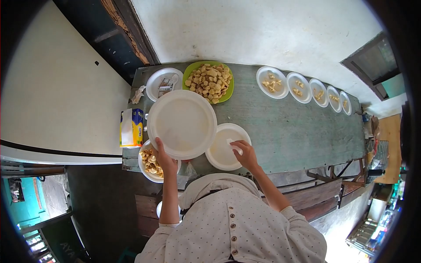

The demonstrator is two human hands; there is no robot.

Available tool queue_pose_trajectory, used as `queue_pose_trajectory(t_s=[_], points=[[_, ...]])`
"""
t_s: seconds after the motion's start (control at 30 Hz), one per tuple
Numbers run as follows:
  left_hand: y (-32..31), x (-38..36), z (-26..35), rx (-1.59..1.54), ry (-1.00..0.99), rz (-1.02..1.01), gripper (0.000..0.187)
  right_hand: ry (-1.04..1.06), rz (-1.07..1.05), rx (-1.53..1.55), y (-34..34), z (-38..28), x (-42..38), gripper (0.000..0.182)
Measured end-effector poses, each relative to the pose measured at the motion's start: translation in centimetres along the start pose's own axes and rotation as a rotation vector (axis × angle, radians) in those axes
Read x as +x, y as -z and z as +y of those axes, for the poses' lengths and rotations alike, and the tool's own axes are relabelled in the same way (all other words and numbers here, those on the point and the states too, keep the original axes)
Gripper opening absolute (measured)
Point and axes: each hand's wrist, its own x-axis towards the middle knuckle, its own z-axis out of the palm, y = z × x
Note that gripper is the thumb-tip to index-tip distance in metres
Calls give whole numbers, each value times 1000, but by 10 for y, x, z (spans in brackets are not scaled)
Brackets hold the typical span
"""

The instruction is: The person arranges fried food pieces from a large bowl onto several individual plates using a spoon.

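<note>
My left hand (164, 157) grips the lower edge of a white plate (182, 125), raised and without food on it. My right hand (245, 153) is closed on a crumpled white tissue, over a second white plate (223, 162) lying near the table's front edge. Behind the raised plate, a green plate (231, 90) carries a heap of pale yellow, roundish pieces (210, 81). Below and left of the raised plate, partly hidden by my left hand, sits a white plate with golden pieces (150, 163).
Several white plates with small food portions (272, 82) line the table's back right, by the wall. At the back left are a plate with small packets (164, 85) and a yellow and blue tissue pack (132, 128). A bench (311, 193) stands in front.
</note>
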Motion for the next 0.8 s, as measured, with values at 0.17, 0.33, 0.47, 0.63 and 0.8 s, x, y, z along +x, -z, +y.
queue_pose_trajectory(t_s=[0.17, 0.33, 0.47, 0.63, 0.8], points=[[-5, -1, 9, 43, -28, 47, 66, 32, 174, -127, -4, 18, -11, 25], [10, 11, 5, 17, -56, 56, 65, -165, 549, -404, -13, 66, -21, 27], [16, 11, 6, 47, -28, 111, 65, -516, 276, -103, -14, 113, -30, 29], [33, 8, -3, 168, 26, 77, 64, -476, 426, -259, -6, 172, -18, 29], [60, 6, -40, 454, 167, -171, 61, -850, 502, 249, 11, 153, 15, 29]])
